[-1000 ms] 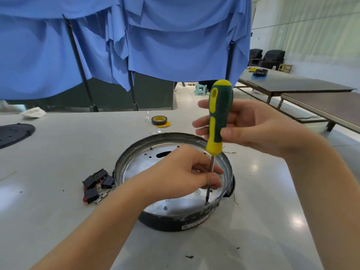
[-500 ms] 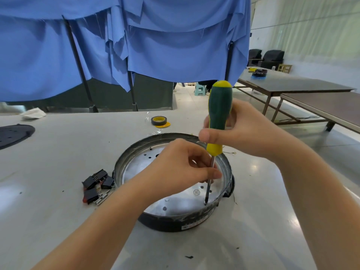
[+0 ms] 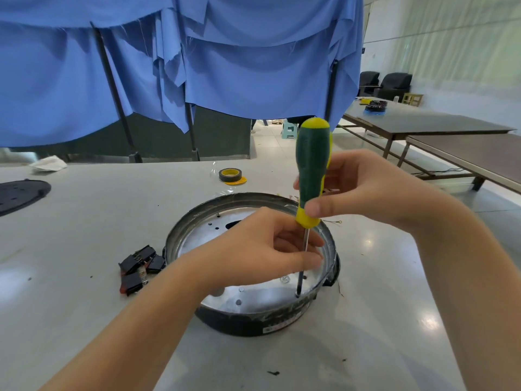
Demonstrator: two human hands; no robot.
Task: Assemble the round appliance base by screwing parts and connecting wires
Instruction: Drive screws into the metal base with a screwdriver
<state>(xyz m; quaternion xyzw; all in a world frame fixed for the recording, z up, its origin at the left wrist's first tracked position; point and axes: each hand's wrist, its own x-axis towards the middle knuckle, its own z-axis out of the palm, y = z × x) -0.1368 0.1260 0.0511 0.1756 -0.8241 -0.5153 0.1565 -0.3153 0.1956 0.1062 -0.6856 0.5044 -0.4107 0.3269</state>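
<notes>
Grey table (image 3: 84, 235), round base (image 3: 253, 320) centre: screwdriver (image 3: 312, 176) near-vertical, tip in near-right hole, right hand (image 3: 366, 193) gripping handle above, left hand (image 3: 262, 249) pinching shaft just over tip, nearer the screw.

The round black-walled appliance base with a silver metal floor (image 3: 284, 324) sits on the pale grey table (image 3: 84, 221); black clip-like parts (image 3: 139, 268) lie just left, a yellow-cored black tape roll (image 3: 230, 175) behind, a flat black perforated disc (image 3: 19, 193) far left.
</notes>
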